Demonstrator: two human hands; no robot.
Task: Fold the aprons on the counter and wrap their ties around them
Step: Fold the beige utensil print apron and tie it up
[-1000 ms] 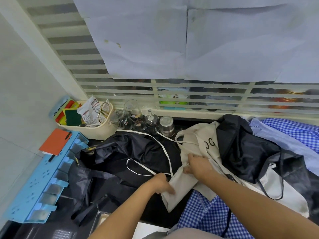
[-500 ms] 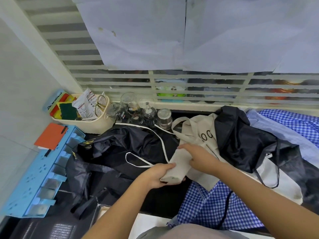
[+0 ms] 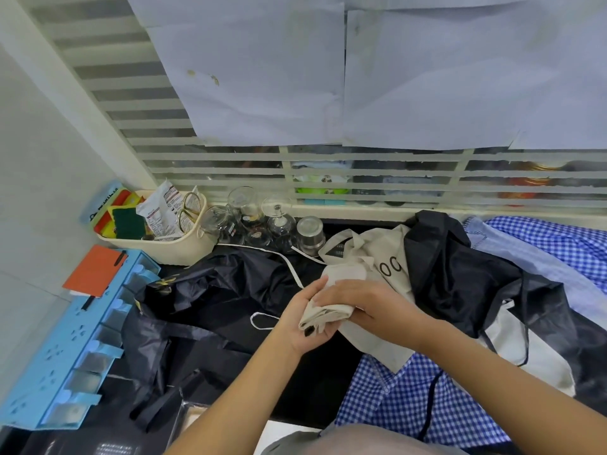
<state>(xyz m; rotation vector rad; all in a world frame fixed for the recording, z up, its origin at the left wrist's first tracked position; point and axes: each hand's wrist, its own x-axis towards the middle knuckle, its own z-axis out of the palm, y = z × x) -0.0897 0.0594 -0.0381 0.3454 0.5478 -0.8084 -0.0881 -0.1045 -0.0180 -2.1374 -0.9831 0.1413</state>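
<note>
Fingers (image 3: pixel 323 333) of the left hand (image 3: pixel 303 323) are curling up round the folded end of the cream apron (image 3: pixel 371 257), palm facing up and cradling the bundle from below, while the right hand (image 3: pixel 359 307) is lying over the top with its fingers (image 3: pixel 331 292) close together and nearly straight, pressing the cloth down into the left palm. Both forearms are reaching in from the lower edge, the right one crossing over a blue checked apron (image 3: pixel 394 392). The dark bench (image 3: pixel 315 385) is carrying a crumpled black apron (image 3: pixel 223 290) on the left and another black apron (image 3: pixel 460 277) on the right, with the rest of the cream apron trailing between them. A blue organiser (image 3: pixel 59 366) is sitting at the left edge, a cream basket (image 3: pixel 184 249) behind it, and upturned glasses (image 3: pixel 279 221) beside that. A white tie (image 3: pixel 292 269) is looping across the left black apron towards the hands.
</note>
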